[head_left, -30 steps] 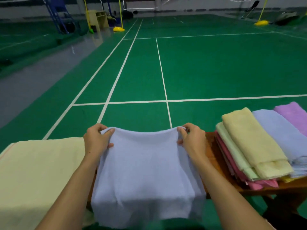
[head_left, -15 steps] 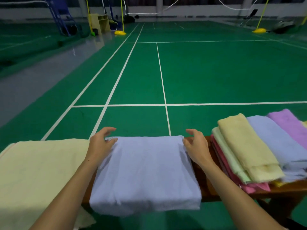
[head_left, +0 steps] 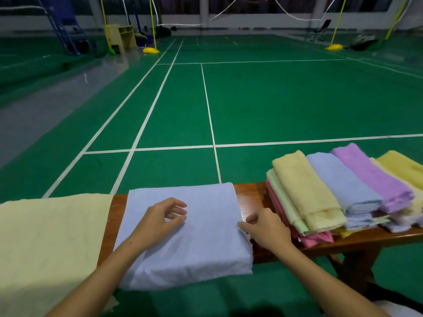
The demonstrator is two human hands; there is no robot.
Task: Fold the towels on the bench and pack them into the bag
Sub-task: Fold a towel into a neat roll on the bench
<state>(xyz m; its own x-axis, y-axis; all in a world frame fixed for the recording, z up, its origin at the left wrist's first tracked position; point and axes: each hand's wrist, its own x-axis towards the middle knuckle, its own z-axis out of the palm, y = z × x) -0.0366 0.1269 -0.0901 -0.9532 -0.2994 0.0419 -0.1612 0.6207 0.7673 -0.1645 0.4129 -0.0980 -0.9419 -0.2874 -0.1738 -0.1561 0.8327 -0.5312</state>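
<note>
While the folded blue towel lies across the wooden bench, the left hand rests on its middle with fingers loosely curled, holding nothing, and the right hand pinches its right edge beside the towel stack.

an indoor badminton hall: green court flooring marked with white boundary lines, a net strung between yellow posts on weighted bases, and a wooden bench courtside.
</note>
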